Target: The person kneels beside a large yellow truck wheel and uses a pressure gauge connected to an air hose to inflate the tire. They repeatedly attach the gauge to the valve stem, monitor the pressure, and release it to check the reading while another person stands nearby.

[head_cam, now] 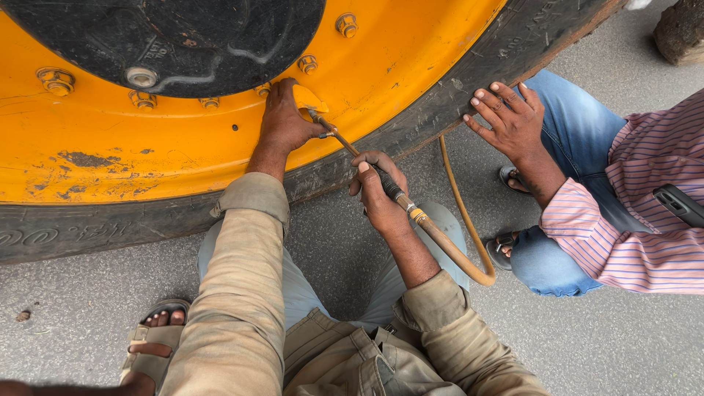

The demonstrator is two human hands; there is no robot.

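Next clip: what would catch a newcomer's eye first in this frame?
The huge bright yellow steel wheel rim in its worn black rubber tyre fills the top of the view. At its lower edge the left hand presses against the rim while the right hand grips a thin metal air chuck on an orange-brown rubber hose. On the right, another person's hand rests on the tyre.

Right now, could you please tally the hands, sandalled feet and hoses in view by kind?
Hands: 3 (left hand, right hand, co-worker's hand)
Sandalled feet: 3 ()
Hoses: 1 (air hose)
Total: 7
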